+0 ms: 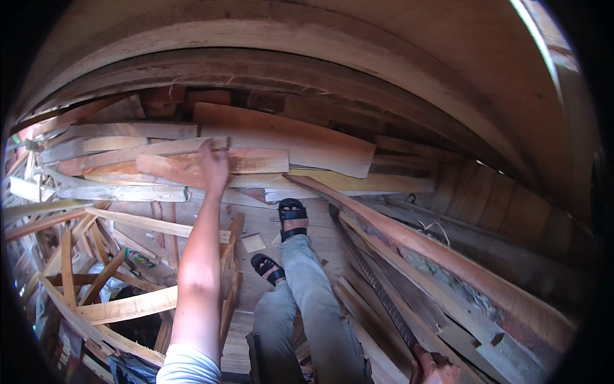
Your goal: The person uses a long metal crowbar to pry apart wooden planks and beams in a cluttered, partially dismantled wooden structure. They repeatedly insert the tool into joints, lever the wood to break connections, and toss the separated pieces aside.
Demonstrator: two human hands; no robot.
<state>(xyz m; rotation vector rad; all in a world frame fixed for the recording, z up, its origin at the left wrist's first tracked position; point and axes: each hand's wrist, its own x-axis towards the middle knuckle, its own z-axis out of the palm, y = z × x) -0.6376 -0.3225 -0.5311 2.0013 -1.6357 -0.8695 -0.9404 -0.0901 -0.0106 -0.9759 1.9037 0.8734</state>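
Observation:
My left hand (214, 165) reaches forward to a stack of boards, its fingers curled over the right end of a narrow wooden plank (160, 151). Under the wrist lies a shorter reddish plank (259, 160). At the lower right, my right hand (435, 368) is closed round the near end of a dark, ribbed, slightly bent bar (371, 275). The bar slants away toward the stack. Part of the right hand's grip is cut off by the picture's lower edge.
A wide board (288, 131) leans behind the stack. To the right, a long rough-edged timber (448, 256) runs diagonally. A wooden frame with crossed slats (96, 275) stands at the left. My sandalled feet (293, 214) are on the plank floor, near a small wood offcut (253, 242).

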